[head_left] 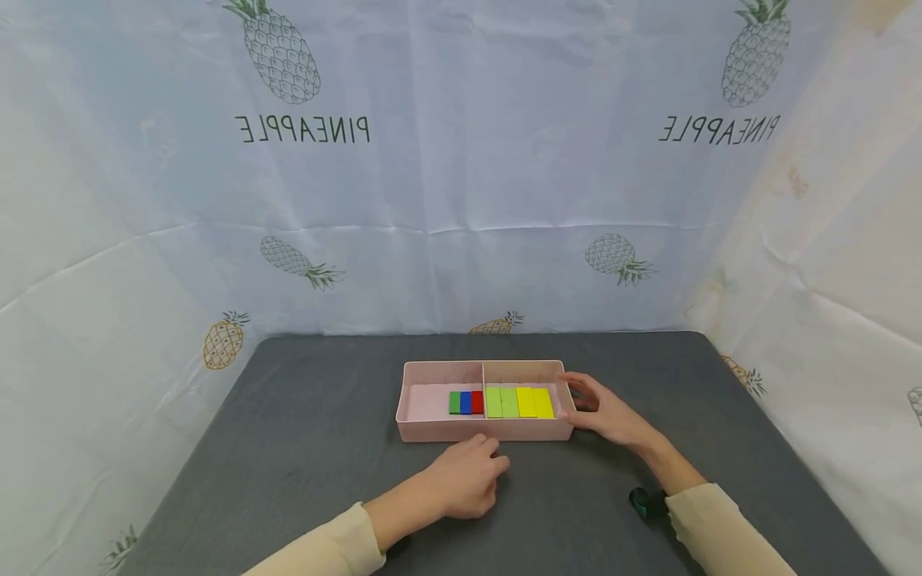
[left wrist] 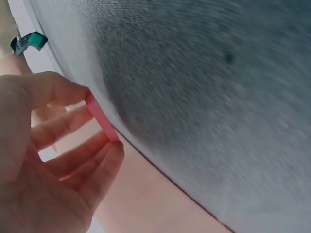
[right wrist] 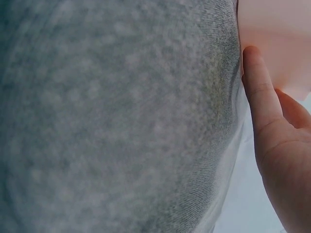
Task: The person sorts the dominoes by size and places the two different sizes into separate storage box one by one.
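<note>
A pink two-part box [head_left: 432, 430] stands on the dark table. Its left compartment holds a green tile [head_left: 454, 402], a blue tile [head_left: 466, 402] and a red tile [head_left: 478, 402], side by side against the divider. Light green tiles [head_left: 502, 402] and yellow tiles [head_left: 535, 402] lie in the right one. In front of the box, my left hand [head_left: 461, 478] pinches a thin pink piece [left wrist: 101, 116] between thumb and fingertips; the head view hides this piece. My right hand [head_left: 608, 412] holds the box's right end, its thumb [right wrist: 260, 87] along the wall.
The dark grey table [head_left: 302, 448] stretches to both sides of the box. White cloth [head_left: 461, 176] printed with pineapples hangs behind and at the sides. A dark band with a green part [head_left: 641, 504] is near the right cuff.
</note>
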The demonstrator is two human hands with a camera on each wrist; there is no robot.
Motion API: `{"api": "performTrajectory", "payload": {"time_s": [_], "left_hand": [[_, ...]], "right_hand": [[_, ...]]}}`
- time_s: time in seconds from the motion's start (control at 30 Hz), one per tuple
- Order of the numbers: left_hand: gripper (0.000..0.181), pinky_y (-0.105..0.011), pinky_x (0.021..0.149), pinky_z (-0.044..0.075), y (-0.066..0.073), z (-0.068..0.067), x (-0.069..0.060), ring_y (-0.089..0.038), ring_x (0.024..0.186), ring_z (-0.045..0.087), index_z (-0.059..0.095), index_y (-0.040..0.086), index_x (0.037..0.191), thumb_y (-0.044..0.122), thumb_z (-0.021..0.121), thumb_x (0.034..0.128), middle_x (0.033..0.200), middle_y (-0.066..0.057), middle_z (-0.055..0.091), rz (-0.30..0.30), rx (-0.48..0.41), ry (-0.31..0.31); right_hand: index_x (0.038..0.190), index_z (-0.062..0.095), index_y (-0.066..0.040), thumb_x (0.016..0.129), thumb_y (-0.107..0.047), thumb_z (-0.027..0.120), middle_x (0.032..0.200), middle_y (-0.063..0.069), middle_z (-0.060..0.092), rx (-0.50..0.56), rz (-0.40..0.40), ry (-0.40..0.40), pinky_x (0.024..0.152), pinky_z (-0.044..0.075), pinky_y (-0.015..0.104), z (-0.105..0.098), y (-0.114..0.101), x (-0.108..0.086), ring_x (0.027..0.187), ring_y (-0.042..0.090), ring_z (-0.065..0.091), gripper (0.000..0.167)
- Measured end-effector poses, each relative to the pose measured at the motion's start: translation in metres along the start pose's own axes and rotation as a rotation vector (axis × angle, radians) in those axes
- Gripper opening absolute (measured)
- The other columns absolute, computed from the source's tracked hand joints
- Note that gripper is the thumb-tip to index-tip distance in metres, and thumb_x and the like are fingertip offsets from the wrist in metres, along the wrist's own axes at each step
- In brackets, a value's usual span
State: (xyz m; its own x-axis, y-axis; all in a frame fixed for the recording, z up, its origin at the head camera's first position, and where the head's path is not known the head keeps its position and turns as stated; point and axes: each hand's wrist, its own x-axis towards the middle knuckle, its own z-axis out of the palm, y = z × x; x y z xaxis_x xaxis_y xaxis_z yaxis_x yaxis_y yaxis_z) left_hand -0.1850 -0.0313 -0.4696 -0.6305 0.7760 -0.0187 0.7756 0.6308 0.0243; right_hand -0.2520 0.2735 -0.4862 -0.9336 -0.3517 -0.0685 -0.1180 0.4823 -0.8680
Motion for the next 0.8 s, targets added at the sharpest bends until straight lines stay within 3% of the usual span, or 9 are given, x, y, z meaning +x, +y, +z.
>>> {"api": "performTrajectory", "payload": {"time_s": [0.13,0.27,0.53,0.8], "left_hand": [[0.02,-0.018,0.076,0.045,-0.007,-0.006,-0.008,-0.009,0.083,0.044,0.073,0.019,0.106,0.027,0.076,0.0875,0.087,0.006,0.053,0.027,-0.02,0.006],[0.019,-0.017,0.081,0.046,-0.012,-0.014,-0.016,-0.009,0.09,0.046,0.074,0.019,0.105,0.024,0.075,0.0873,0.096,0.006,0.056,0.032,-0.071,0.015],[0.019,-0.015,0.081,0.046,-0.022,-0.032,-0.029,-0.009,0.094,0.048,0.073,0.017,0.104,0.022,0.077,0.0853,0.103,0.006,0.058,0.076,-0.112,0.086],[0.018,-0.022,0.084,0.049,-0.037,-0.056,-0.037,-0.013,0.097,0.05,0.07,0.015,0.104,0.018,0.076,0.0866,0.107,0.002,0.059,0.034,-0.157,0.184]], "right_hand": [[0.157,0.032,-0.013,0.097,-0.029,0.071,0.163,0.024,0.023,0.001,-0.003,-0.002,0.108,0.037,0.063,-0.001,-0.001,0.0,0.141,0.051,0.036,0.073],[0.156,0.032,-0.015,0.097,-0.029,0.071,0.163,0.021,0.025,0.015,-0.001,-0.002,0.108,0.038,0.062,-0.001,-0.001,0.0,0.141,0.05,0.037,0.072],[0.157,0.032,-0.015,0.097,-0.028,0.071,0.163,0.022,0.026,0.025,-0.007,-0.003,0.108,0.037,0.063,0.0,0.001,0.0,0.141,0.05,0.037,0.072],[0.157,0.031,-0.014,0.098,-0.028,0.07,0.163,0.023,0.024,0.022,-0.011,-0.01,0.109,0.036,0.064,0.0,0.001,0.0,0.142,0.051,0.035,0.073]]}}
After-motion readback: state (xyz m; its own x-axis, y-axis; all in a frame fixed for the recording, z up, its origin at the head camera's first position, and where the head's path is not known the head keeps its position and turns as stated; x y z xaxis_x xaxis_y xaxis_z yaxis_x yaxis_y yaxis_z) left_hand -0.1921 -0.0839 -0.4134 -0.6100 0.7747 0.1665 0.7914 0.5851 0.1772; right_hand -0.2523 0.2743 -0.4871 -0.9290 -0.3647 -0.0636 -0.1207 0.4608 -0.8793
